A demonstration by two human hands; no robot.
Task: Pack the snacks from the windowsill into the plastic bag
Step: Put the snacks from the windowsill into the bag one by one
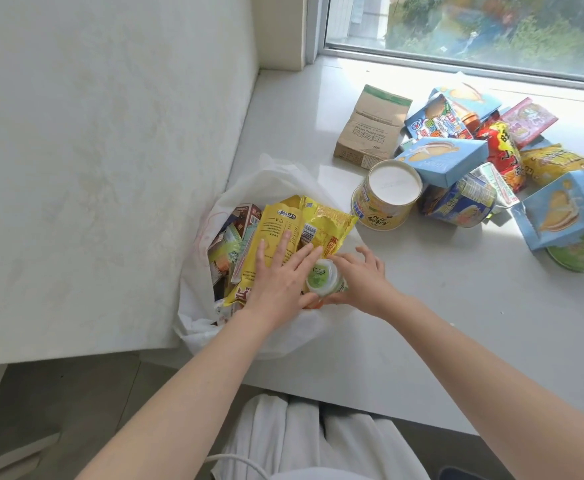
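White windowsill (422, 306) in bright window light, and the plastic bag (273, 174) sits open at its left end, stuffed with packets. Left hand (280, 282) lies flat, fingers straight, pressing the yellow packet (283, 223) inside. Right hand (363, 282) curls round a green-lidded cup (321, 280) at the bag's 4 o'clock rim. Loose snacks (446, 159) lie heaped at 2 o'clock, an upturned noodle cup (387, 195) nearest the bag.
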